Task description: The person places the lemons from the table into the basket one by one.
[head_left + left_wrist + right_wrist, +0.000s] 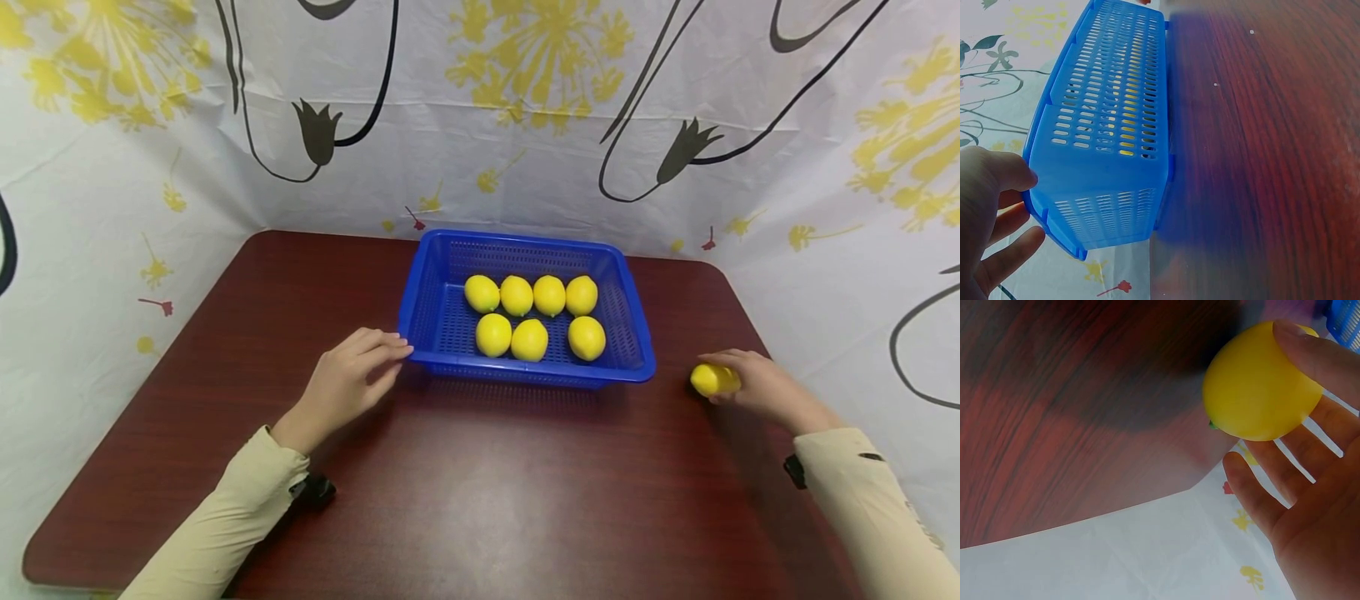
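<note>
On the right side of the table, my right hand (761, 387) holds a yellow lemon (714, 380) between thumb and fingers. The right wrist view shows that lemon (1260, 384) with a small green tip, the thumb across its top and the little finger (1250, 487) off it. My left hand (345, 379) is at the near left corner of a blue plastic basket (525, 369), pinching its rim. Seen from the left wrist, the thumb lies on the outer side of the basket (1100, 169) at the rim. Several lemons (529, 340) lie inside in two rows, with a gap in the front row.
The basket stands toward the back of a dark red wooden table (480, 483) with rounded corners. Behind and beside the table hangs a white cloth (480, 108) printed with yellow and grey flowers. Dark wrist devices (315, 490) sit at both sleeves.
</note>
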A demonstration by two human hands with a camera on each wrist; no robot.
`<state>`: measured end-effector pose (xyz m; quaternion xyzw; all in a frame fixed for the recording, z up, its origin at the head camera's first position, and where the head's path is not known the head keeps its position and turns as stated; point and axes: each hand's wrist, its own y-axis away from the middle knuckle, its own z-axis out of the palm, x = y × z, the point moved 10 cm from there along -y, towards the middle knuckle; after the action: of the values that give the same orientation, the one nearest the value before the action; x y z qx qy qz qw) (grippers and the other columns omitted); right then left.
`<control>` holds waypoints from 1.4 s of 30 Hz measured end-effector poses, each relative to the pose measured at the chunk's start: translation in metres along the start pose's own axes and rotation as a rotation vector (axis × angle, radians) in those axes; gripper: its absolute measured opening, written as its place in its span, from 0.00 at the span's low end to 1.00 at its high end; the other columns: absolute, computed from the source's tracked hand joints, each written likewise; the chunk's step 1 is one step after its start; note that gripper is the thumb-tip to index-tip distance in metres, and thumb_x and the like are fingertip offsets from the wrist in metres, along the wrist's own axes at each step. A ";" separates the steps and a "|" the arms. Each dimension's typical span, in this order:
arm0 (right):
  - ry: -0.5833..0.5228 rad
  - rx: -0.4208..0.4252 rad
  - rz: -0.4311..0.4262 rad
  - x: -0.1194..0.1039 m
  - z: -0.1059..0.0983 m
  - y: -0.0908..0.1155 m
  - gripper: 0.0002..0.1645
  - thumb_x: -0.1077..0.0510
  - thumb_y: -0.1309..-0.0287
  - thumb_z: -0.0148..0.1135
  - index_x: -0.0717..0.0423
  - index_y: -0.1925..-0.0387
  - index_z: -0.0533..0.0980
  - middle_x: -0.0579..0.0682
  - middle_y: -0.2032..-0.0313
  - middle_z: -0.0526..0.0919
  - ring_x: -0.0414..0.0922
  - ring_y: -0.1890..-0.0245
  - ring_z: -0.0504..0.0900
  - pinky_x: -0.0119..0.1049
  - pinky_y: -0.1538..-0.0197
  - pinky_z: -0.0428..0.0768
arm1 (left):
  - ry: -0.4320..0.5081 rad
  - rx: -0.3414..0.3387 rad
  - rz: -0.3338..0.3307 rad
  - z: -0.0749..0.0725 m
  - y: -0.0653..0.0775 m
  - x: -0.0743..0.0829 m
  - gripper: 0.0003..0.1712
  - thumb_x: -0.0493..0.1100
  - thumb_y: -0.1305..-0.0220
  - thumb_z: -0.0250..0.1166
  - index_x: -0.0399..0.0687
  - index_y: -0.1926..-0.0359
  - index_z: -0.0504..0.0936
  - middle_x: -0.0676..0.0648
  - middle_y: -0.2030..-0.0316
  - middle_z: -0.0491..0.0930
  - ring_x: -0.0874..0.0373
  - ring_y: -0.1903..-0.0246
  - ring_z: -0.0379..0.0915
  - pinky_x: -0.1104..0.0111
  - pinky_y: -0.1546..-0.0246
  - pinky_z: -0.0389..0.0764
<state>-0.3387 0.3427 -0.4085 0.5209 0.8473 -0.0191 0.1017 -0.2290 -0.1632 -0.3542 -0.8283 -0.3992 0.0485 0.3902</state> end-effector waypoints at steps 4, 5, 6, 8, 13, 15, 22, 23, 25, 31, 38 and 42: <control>0.000 -0.001 0.001 -0.001 0.000 0.000 0.35 0.61 0.54 0.73 0.65 0.41 0.76 0.70 0.47 0.80 0.66 0.47 0.77 0.63 0.46 0.76 | -0.002 0.002 0.003 0.000 -0.001 0.000 0.17 0.35 0.45 0.69 0.46 0.53 0.87 0.49 0.54 0.85 0.56 0.52 0.79 0.62 0.52 0.84; 0.000 0.000 0.000 -0.001 0.000 0.000 0.35 0.61 0.54 0.73 0.65 0.41 0.76 0.70 0.47 0.80 0.66 0.47 0.77 0.64 0.46 0.75 | -0.004 0.001 0.003 0.000 0.000 0.000 0.17 0.35 0.45 0.69 0.46 0.53 0.87 0.49 0.54 0.85 0.56 0.52 0.79 0.62 0.52 0.84; 0.000 0.000 0.000 -0.001 -0.001 0.000 0.35 0.61 0.54 0.73 0.65 0.41 0.76 0.70 0.47 0.80 0.67 0.47 0.77 0.64 0.46 0.75 | -0.005 0.001 0.003 0.000 -0.001 0.000 0.17 0.35 0.45 0.69 0.46 0.53 0.87 0.49 0.54 0.85 0.56 0.52 0.79 0.62 0.52 0.84; -0.001 0.002 -0.002 -0.001 -0.001 0.001 0.35 0.61 0.54 0.73 0.66 0.41 0.76 0.70 0.47 0.80 0.67 0.47 0.77 0.64 0.46 0.75 | -0.006 0.002 0.004 0.000 0.000 0.001 0.17 0.35 0.45 0.69 0.46 0.53 0.87 0.49 0.54 0.85 0.55 0.52 0.79 0.62 0.53 0.84; -0.004 0.004 0.002 -0.001 0.000 0.001 0.35 0.61 0.54 0.73 0.66 0.41 0.75 0.71 0.47 0.79 0.67 0.46 0.76 0.64 0.45 0.74 | -0.008 0.000 0.003 0.001 0.000 0.001 0.17 0.35 0.45 0.69 0.46 0.53 0.87 0.50 0.54 0.85 0.56 0.53 0.80 0.62 0.53 0.84; -0.004 0.003 0.007 0.000 0.000 0.001 0.35 0.61 0.54 0.73 0.66 0.41 0.75 0.71 0.47 0.79 0.67 0.46 0.76 0.64 0.45 0.74 | -0.009 -0.004 0.000 0.001 0.000 0.000 0.17 0.35 0.45 0.69 0.47 0.53 0.87 0.50 0.54 0.85 0.56 0.52 0.80 0.62 0.52 0.84; 0.007 0.002 0.005 0.000 0.000 0.002 0.35 0.60 0.53 0.74 0.66 0.41 0.75 0.71 0.47 0.79 0.67 0.47 0.77 0.64 0.46 0.75 | -0.004 0.002 0.002 0.000 0.000 0.001 0.17 0.35 0.45 0.70 0.47 0.53 0.87 0.49 0.54 0.85 0.55 0.52 0.79 0.62 0.52 0.84; 0.008 0.002 0.004 0.000 0.000 0.002 0.35 0.60 0.53 0.74 0.66 0.41 0.75 0.71 0.47 0.79 0.67 0.47 0.77 0.65 0.46 0.75 | -0.003 0.004 0.003 0.000 0.000 0.001 0.17 0.35 0.46 0.70 0.46 0.53 0.87 0.49 0.54 0.85 0.55 0.52 0.79 0.62 0.52 0.84; 0.004 0.003 0.003 0.000 -0.001 0.002 0.35 0.61 0.53 0.74 0.66 0.41 0.75 0.71 0.46 0.80 0.67 0.47 0.77 0.64 0.45 0.75 | -0.002 0.005 0.003 0.000 0.000 0.001 0.17 0.35 0.46 0.70 0.46 0.53 0.87 0.49 0.54 0.85 0.55 0.52 0.79 0.61 0.52 0.84; -0.002 0.017 -0.003 0.001 -0.002 0.002 0.35 0.61 0.53 0.74 0.66 0.42 0.76 0.71 0.47 0.80 0.67 0.47 0.77 0.64 0.46 0.75 | -0.008 -0.007 -0.006 0.001 0.000 -0.001 0.17 0.35 0.44 0.69 0.47 0.53 0.87 0.50 0.54 0.85 0.56 0.52 0.79 0.63 0.51 0.83; 0.003 0.006 0.024 0.004 -0.002 0.001 0.35 0.58 0.52 0.74 0.66 0.41 0.76 0.70 0.47 0.80 0.66 0.48 0.78 0.62 0.46 0.75 | -0.010 -0.005 -0.007 0.000 0.000 0.000 0.17 0.34 0.46 0.69 0.46 0.53 0.88 0.49 0.55 0.85 0.55 0.52 0.79 0.62 0.53 0.84; 0.004 0.012 0.041 0.005 -0.004 0.001 0.36 0.55 0.51 0.75 0.66 0.41 0.76 0.70 0.48 0.81 0.64 0.49 0.79 0.61 0.48 0.76 | -0.010 -0.011 -0.011 0.001 0.000 -0.001 0.17 0.34 0.45 0.69 0.47 0.52 0.87 0.50 0.54 0.85 0.56 0.52 0.79 0.63 0.52 0.84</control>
<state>-0.3407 0.3480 -0.4055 0.5390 0.8364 -0.0211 0.0970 -0.2301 -0.1632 -0.3556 -0.8280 -0.4060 0.0480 0.3839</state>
